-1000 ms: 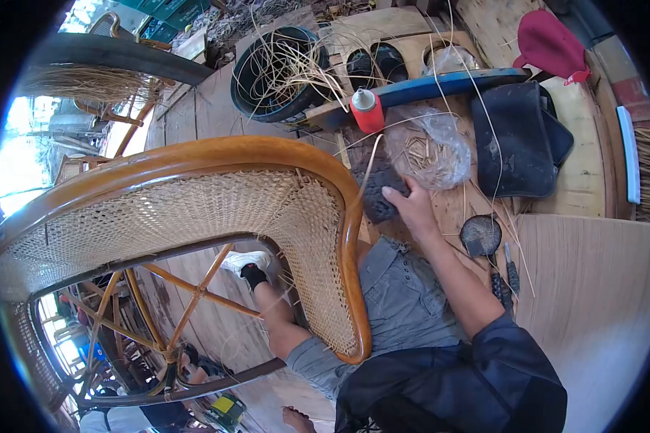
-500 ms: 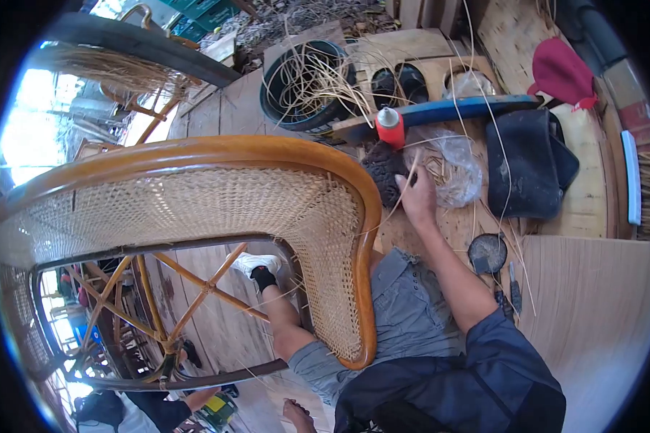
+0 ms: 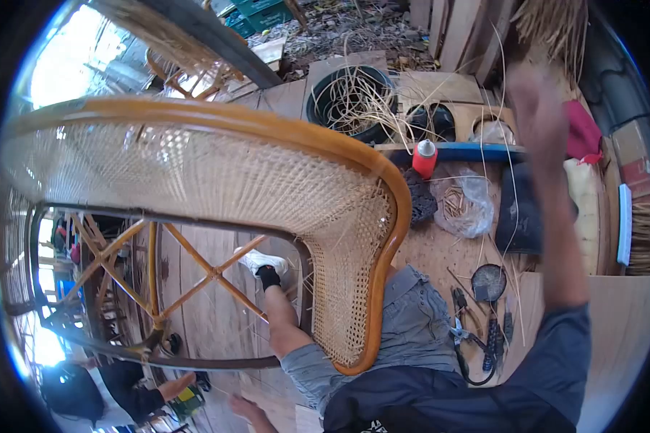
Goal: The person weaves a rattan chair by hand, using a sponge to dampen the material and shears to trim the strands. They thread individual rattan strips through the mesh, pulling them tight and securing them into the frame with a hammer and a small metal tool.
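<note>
My right hand [image 3: 538,108] is raised at the upper right, over the dark pouch and close to the maroon cloth. Motion smears its fingers, so I cannot tell what it holds. A long thin cane strand [image 3: 513,195] hangs just left of that forearm. Low in the view, my left hand [image 3: 248,410] is beside my leg with its fingers stretched out, touching nothing visible. Across my lap rests a rattan chair frame [image 3: 396,238] with a glossy curved rim. Woven cane webbing [image 3: 267,184] fills it, and short strand ends stick out along its inner edge.
A red bottle [image 3: 425,160] stands by a clear plastic bag [image 3: 477,209] of cane bits. Behind is a dark tub [image 3: 318,108] of loose strands. Pliers [image 3: 464,333] and other tools lie near a round black dish [image 3: 488,281]. Another person [image 3: 87,393] sits at the lower left.
My right hand has swung up and right, away from beside the red bottle. My left hand has moved left and its fingers have straightened. The view has shifted, showing the pliers.
</note>
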Motion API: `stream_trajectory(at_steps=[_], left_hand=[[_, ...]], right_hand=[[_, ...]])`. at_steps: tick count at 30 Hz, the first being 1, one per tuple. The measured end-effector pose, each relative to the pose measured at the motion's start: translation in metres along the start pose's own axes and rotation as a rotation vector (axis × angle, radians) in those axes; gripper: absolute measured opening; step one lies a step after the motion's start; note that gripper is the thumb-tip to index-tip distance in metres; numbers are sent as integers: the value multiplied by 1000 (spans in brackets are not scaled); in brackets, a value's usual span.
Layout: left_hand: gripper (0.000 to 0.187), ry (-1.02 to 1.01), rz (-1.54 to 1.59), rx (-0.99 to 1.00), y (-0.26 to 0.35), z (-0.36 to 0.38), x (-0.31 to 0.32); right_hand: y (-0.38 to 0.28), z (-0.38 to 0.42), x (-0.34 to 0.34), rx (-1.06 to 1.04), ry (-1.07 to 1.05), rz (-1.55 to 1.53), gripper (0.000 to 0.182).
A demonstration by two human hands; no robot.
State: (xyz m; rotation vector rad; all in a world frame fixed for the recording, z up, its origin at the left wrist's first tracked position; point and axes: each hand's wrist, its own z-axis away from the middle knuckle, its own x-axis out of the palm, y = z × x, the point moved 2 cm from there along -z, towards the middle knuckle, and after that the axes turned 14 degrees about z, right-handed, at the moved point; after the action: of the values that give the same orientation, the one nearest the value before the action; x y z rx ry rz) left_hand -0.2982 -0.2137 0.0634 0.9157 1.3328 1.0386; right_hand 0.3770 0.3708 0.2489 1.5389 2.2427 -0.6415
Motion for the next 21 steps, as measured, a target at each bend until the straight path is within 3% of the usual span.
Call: stream_trajectory(at_steps=[1,2,3,4,5,6,8,9,10,12,14,15,16,17,19,21], left_hand=[[31,-130,213,57,65,58,52],[29,-242,178,28,89,69,65],[26,-200,383,-117,135,110,110],[16,-477,431,-145,154,129,125],[10,-463,546,-295,161,153,149],[13,-627,479,-291,179,196,172],[22,-941,123,-229,192,275,205],[20,-1240,149,-102,188,303,224],[19,-1306,196,-76,176,328,242],[19,-1540,227,24,181,370,266],[19,-1718,156,157,169,395,271],[19,-1755,91,283,163,403,271],[19,-1788,18,411,158,407,269],[19,-1754,-2,431,152,406,264],[19,-1680,-56,464,137,398,250],[20,-1568,-106,564,121,365,230]], right_hand=[[64,-48,21,122,-168,271,31],[117,-64,40,38,-159,361,32],[170,-80,58,-44,-143,452,35],[194,-78,60,-96,-398,588,38],[215,-68,73,-26,-641,623,37],[207,-61,75,36,-887,665,36],[134,-1,53,0,-1129,723,22],[85,39,35,-17,-1255,643,19],[38,76,18,-2,-1413,434,21],[-48,119,-29,320,-1749,-212,17],[-103,169,-59,558,-1607,-947,27],[-128,180,-68,564,-1458,-1134,28],[-153,190,-78,721,-1216,-1226,25],[-160,206,-75,702,-1085,-1180,21],[-167,210,-73,743,-1133,-996,18],[-143,191,-70,624,-883,-736,18]])
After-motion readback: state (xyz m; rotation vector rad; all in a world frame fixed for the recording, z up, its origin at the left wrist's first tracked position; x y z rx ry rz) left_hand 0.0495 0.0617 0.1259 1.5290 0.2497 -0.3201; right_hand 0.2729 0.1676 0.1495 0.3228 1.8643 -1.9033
